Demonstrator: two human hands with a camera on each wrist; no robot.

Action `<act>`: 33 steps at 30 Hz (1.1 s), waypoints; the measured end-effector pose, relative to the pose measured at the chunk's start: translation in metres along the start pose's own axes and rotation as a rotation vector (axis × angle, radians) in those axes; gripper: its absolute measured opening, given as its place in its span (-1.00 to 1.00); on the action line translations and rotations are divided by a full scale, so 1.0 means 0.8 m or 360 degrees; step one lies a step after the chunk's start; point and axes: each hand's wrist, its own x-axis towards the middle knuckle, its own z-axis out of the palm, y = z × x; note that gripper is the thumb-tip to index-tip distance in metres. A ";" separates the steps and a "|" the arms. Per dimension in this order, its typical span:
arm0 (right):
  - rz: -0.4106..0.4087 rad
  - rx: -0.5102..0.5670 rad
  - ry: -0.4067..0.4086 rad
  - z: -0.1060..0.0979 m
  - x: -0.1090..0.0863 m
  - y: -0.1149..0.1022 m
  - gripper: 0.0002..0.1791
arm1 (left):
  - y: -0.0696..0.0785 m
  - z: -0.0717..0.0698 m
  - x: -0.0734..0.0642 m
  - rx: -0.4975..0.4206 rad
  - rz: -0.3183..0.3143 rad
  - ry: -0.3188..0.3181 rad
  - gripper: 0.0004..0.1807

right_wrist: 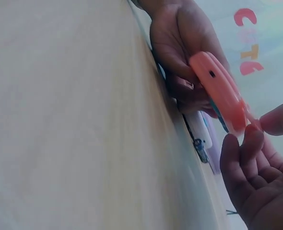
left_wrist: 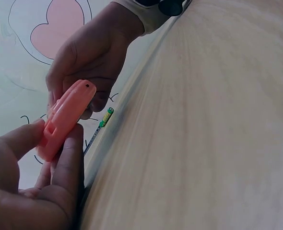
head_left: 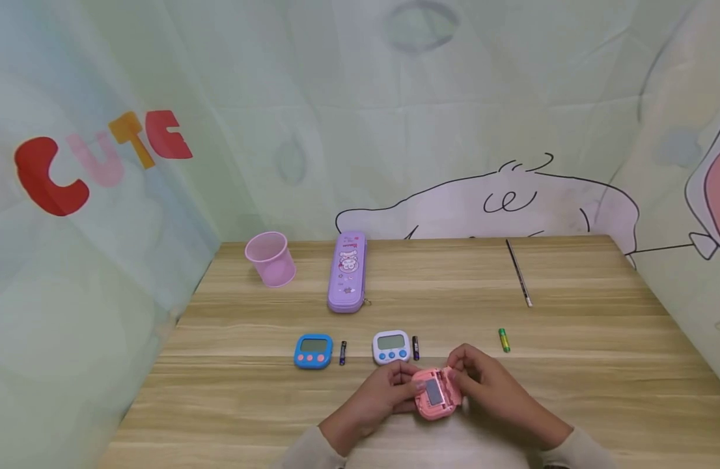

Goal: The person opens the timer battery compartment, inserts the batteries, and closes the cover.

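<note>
A pink digital timer (head_left: pixel 428 410) is turned back side up, showing a grey rectangle on its back. My left hand (head_left: pixel 379 396) grips it by the left edge, thumb on the back and fingers beneath. At its right side, my right hand (head_left: pixel 493 385) pinches a raised pink flap (head_left: pixel 452 393) between thumb and fingers. Whether the flap is a battery cover or a stand, I cannot tell. In the left wrist view the timer (left_wrist: pixel 64 120) is seen edge-on, held above the table. The right wrist view shows the thin flap (right_wrist: pixel 251 119) at the right fingertips.
Beyond my hands lie a blue timer (head_left: pixel 313 352) and a white timer (head_left: pixel 392 346), each beside a dark battery (head_left: pixel 343 353). A green battery (head_left: pixel 504 340) lies to the right. Farther back are a pink cup (head_left: pixel 276 269), a purple pencil case (head_left: pixel 346 286) and a pencil (head_left: pixel 519 273).
</note>
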 end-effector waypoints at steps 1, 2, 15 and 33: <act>0.0010 0.0020 0.0005 -0.002 0.001 0.001 -0.85 | 0.000 0.000 0.000 0.0005 -0.0004 0.0004 -0.69; 0.0029 0.0046 0.0017 -0.005 0.002 0.003 -0.84 | 0.000 0.000 0.000 0.0011 -0.0008 0.0006 -0.69; 0.0056 0.0077 0.0085 -0.024 0.009 0.019 -0.75 | 0.003 -0.002 -0.002 0.0045 -0.0024 -0.0078 -0.67; 0.0052 -0.0581 -0.0087 -0.025 0.007 0.008 -0.90 | 0.002 -0.002 0.000 0.0067 -0.0016 -0.0089 -0.66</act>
